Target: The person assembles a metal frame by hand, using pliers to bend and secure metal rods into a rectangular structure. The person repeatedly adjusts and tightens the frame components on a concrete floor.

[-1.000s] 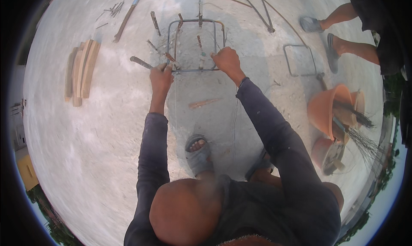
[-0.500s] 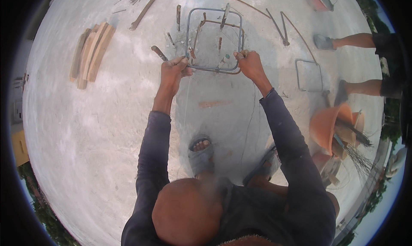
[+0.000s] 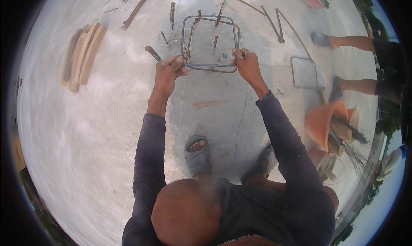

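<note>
Both hands hold a grey rectangular rebar stirrup with rounded corners. My left hand is closed round its near left corner. At the near right corner, my right hand pinches it between thumb and fingers. A rusty stirrup shows just under the grey one, and I cannot tell whether they touch. Rusty rebar stubs stick up from the concrete in and around the frame, among them a tall far right stub, a left stub and a bent stub beside my left hand.
Wooden blocks lie to the left, a long-handled tool beyond them. On the right are bent rebar, another stirrup, and an orange bucket near tie wires. A person's legs stand at the right edge.
The far side of the grey stirrup has come down toward the rusty one and now sits lower around the stubs. Both hands keep their hold. The whole view has shifted slightly.
</note>
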### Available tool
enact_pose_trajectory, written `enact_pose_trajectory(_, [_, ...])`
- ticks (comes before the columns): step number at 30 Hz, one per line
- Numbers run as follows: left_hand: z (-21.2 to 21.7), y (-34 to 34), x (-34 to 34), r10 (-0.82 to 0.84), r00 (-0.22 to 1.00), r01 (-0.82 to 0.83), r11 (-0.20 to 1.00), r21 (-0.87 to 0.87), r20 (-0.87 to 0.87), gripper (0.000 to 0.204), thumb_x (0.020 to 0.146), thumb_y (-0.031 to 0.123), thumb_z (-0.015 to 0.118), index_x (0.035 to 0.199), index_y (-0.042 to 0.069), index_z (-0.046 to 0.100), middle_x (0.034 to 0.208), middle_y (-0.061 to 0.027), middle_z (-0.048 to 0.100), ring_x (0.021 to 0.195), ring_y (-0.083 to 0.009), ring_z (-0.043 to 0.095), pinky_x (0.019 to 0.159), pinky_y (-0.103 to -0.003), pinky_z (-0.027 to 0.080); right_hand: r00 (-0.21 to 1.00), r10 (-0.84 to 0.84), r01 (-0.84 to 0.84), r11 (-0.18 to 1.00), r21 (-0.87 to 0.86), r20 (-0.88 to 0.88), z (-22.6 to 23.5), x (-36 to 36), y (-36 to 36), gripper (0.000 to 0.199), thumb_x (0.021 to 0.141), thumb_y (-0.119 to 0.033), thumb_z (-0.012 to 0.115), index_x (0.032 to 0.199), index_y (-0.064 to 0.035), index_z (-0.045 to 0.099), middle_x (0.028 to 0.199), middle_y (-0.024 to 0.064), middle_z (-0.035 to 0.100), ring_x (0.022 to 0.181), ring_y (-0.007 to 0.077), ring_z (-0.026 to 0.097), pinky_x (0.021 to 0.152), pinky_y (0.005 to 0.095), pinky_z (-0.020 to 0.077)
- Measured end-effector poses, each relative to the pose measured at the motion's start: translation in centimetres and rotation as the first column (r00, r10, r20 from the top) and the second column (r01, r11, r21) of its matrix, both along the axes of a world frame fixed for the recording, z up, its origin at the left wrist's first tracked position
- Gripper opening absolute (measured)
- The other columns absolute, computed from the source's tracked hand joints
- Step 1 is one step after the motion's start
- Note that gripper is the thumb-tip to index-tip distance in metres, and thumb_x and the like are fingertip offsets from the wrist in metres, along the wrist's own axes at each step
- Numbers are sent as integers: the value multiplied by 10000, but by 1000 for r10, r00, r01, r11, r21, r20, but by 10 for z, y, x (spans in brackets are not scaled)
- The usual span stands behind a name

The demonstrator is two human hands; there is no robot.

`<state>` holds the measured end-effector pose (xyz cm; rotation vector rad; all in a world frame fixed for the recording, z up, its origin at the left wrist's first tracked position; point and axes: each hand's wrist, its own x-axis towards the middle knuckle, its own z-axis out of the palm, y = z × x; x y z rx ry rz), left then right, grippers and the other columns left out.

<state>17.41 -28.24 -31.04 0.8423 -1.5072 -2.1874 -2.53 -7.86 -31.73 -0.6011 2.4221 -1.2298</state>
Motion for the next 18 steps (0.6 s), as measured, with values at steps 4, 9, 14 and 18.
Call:
enact_pose_trajectory(4, [-2,1,0,67,997,-71,993,93,46,299,1020,155,637,1127,-118,695,762,-71,652,656,-157,635,681,-328,586,995,-9,14,998,53,-103,-12,6,-7,373,1059,-288,584,965,58,689,651,109,660,561,159,625,558,349,494])
enact_pose_trajectory(9, [0,2,-6,88,995,-88,996,14,50,297,1024,149,624,1136,-116,694,765,-69,654,655,-161,636,679,-329,590,980,-92,92,996,-6,-174,-16,11,-12,387,1051,-294,568,941,61,677,707,215,661,686,330,687,641,443,519])
enact_pose_trajectory(14, [15,3,-6,6,1000,-6,1000,28,-20,313,1023,152,635,1165,-121,688,850,-87,667,675,-156,638,697,-331,589,988,-146,144,988,-48,-41,-8,13,1,384,1050,-292,574,938,62,671,735,219,654,698,347,672,639,446,514])
enact_pose_trajectory(18, [22,3,-10,-22,999,21,999,41,25,323,1021,166,648,1182,-111,689,894,-85,673,690,-150,635,709,-332,586,969,-119,99,990,-100,-215,-3,14,9,360,1068,-272,583,967,63,670,624,69,595,540,140,604,514,331,500])
